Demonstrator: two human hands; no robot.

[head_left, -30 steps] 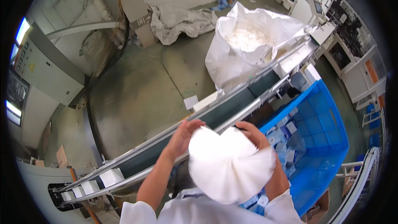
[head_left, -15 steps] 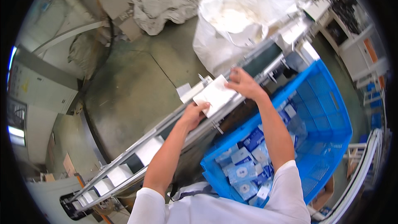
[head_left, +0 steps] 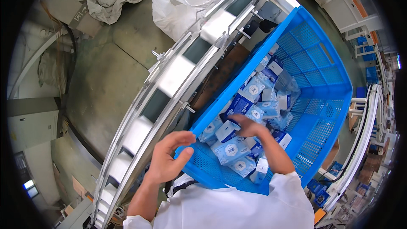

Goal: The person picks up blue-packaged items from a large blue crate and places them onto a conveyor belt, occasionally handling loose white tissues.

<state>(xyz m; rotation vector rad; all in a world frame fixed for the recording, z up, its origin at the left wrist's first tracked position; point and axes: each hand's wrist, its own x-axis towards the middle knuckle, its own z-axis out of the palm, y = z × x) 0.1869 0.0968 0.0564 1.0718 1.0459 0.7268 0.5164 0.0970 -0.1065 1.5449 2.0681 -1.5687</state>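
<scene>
My right hand (head_left: 252, 128) reaches down into a large blue plastic crate (head_left: 335, 114), over a pile of tissue packs. Its thumb and fingers look apart, a little blurred, close to a white and dark-blue tissue pack (head_left: 227, 131); I cannot tell whether they touch. Light-blue tissue packs (head_left: 231, 150) lie just below that hand. My left hand (head_left: 167, 159) is raised, empty, thumb and fingers apart, between the crate's near left corner and the conveyor (head_left: 154, 107). White paper blocks (head_left: 177, 75) sit spaced along its dark belt.
Beyond the conveyor stands a big white woven sack (head_left: 163, 12) with white material inside. A grey crumpled cover (head_left: 112, 0) and a cardboard box (head_left: 85, 20) lie at the far left. White machine cabinets (head_left: 352, 6) stand at the far right, and metal rails run along the conveyor's sides.
Both hands have let go of the white paper block on the conveyor. My right hand has moved down into the crate, my left back toward me. The view has turned toward the crate.
</scene>
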